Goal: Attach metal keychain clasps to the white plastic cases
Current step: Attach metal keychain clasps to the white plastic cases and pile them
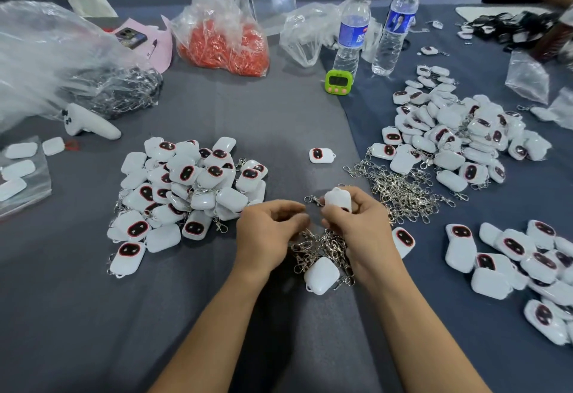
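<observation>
while the right hand (359, 225) curls its grip round a white case (338, 199), held just above the tabletop (279, 119) with its plain back up, a metal clasp (312, 200) juts out at the case's left edge. the left hand (269, 231) sits close beside it, fingers bent inward. i cannot tell whether its grip has hold of anything. under both hands lies a small heap of clasps (322, 247), with a second case (321, 274) resting on its near edge. a pile of cases (189, 188) lies to the left and a lone case (321, 155) farther back. a spread of loose clasps (400, 189) lies to the right, touching a larger pile (455, 135). a green timer (339, 82) stands near two water bottles (352, 30).
</observation>
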`<state>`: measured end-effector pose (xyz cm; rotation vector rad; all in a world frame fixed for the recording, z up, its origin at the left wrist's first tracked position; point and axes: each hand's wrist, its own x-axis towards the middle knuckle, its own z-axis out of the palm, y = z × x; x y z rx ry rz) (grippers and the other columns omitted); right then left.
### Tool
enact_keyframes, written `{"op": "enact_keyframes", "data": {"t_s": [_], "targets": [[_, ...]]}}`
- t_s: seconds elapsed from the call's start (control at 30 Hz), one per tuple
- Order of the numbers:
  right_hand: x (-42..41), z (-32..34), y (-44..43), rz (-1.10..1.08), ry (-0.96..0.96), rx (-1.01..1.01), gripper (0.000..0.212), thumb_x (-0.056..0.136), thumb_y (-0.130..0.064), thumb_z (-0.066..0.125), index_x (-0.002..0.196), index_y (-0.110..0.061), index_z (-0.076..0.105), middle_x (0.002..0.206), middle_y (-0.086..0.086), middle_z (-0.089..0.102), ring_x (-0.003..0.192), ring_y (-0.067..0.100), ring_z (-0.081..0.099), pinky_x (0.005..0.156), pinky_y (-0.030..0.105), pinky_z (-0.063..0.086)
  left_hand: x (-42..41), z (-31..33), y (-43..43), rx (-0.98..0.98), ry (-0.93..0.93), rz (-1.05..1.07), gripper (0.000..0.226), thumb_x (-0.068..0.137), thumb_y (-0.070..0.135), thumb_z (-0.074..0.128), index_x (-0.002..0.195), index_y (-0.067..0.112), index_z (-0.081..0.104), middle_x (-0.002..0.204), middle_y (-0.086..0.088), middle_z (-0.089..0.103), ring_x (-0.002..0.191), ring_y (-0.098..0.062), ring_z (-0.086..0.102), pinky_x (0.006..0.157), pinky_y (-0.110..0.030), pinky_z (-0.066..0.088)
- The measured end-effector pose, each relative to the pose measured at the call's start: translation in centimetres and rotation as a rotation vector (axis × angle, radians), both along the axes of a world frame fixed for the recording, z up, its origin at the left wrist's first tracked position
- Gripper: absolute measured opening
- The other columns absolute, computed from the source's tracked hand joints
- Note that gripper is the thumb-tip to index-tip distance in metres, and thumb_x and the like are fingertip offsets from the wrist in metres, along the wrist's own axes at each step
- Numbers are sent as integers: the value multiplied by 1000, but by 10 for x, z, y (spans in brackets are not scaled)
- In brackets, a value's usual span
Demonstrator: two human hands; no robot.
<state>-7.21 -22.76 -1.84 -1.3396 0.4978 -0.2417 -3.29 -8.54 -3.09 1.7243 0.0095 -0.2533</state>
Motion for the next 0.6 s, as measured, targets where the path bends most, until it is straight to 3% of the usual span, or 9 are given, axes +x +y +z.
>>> {"op": "enact_keyframes", "data": {"t_s": [0.1,0.27,0.37,0.47,0.6], "targets": [[-5,5,5,142,15,67,26,76,7,73,74,-17,66,80,15,70,67,22,64,51,26,49,0,3,4,-247,42,118,23,80,-4,79,79,19,78,69,-3,75,59,-9,67,58,-21,55],[-6,6,15,316,65,31,26,69,-5,76,86,-13,58,70,10,60,56,17,58,45,22,38,-3,9,5,-396,15,198,21,80,-7,78,79,14,77,68,-5,74,58,-13,68,57,-22,56],[-6,5,15,326,39,67,26,67,-4,74,90,-13,67,68,7,59,52,15,53,43,20,36,-3,11,5,-408,3,191,22,79,-4,79,76,17,78,70,-6,74,61,-15,69,58,-24,58],[-8,5,14,313,37,17,20,66,-3,73,81,-15,74,67,9,58,53,16,51,43,21,36,-5,9,5,-392,-35,219,22,79,-4,79,78,18,78,70,-4,74,62,-14,70,58,-23,57],[-8,4,14,141,54,15,21,71,8,76,80,-12,74,66,9,61,56,20,56,48,23,44,-10,4,5,-279,-117,273,22,79,-2,81,81,19,77,69,-2,74,61,-11,68,59,-21,56]]}}
